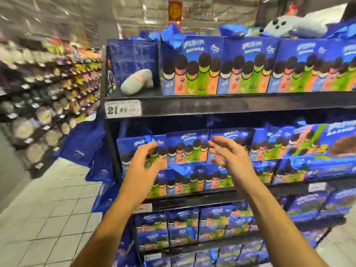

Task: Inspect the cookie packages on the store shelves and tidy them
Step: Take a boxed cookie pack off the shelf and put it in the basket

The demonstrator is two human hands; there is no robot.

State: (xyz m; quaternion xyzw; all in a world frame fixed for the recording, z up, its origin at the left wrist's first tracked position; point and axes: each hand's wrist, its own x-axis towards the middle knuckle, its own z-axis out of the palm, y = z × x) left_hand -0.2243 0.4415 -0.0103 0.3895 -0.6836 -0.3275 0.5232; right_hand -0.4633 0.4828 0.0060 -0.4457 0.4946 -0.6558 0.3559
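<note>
Head view showed our 2 bare forearms reaching toward a black metal store shelf unit (212,106) stacked with blue cardboard cookie boxes printed with rows of dark sandwich cookies. We judged that we were between inspection and tidying: both hands were raised in front of the middle tier, closing in on 1 upright blue cookie box (186,149) in the upper layer there, which stood above more boxes of the same kind.

Our left hand (141,162) was held palm inward, its fingers loosely curved and spread, thumb raised near the box to the left. Our right hand (230,153) mirrored it, fingers nearly straight and slightly apart, tips pointing left at the box's right edge. Neither hand gripped anything. The blur kept us from telling whether any fingertip actually touched the cardboard.

The next move, as we judged it, called for bringing both palms onto the sides of that box, then squaring it with its neighbours, since the boxes to its right leaned and overlapped unevenly.

On the top tier stood 3 larger blue cookie boxes (189,66), with a grey plush toy (137,81) lying beside them at the left end and a white price label (123,109) below it.
</note>
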